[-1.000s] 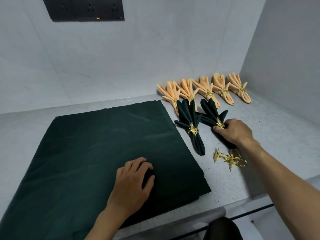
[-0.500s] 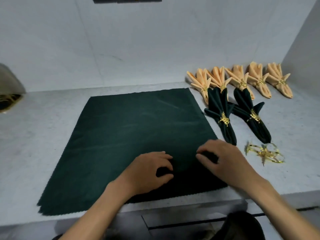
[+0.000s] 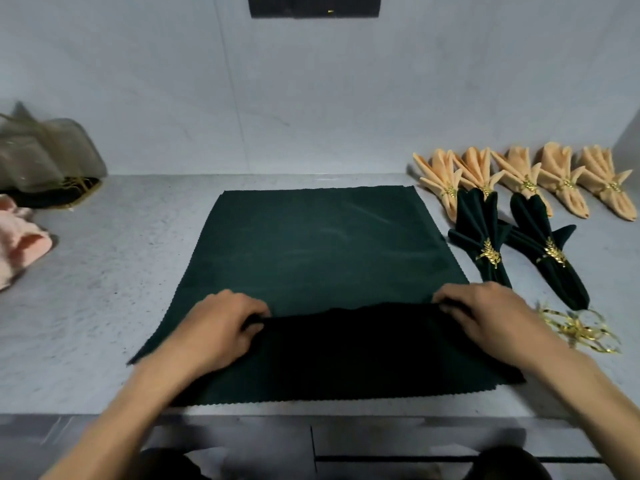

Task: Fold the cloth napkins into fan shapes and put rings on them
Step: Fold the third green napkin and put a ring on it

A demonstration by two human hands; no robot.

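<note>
Napkin (image 3: 318, 251) pinched between both hands

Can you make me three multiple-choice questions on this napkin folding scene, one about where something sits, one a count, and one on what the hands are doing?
1. Where do the loose gold rings lie?
A. right of the flat green cloth
B. on the pink cloth
C. against the back wall

2. How many peach fan napkins wear rings?
A. three
B. five
C. seven

3. What are the left hand and right hand doing?
A. resting off the cloth
B. holding a ring
C. pinching a fold in the flat green cloth

Answers: 1 A, they sit beside the right hand; 2 B, five stand in the back row; 3 C, both grip a raised pleat near the front edge.
</note>
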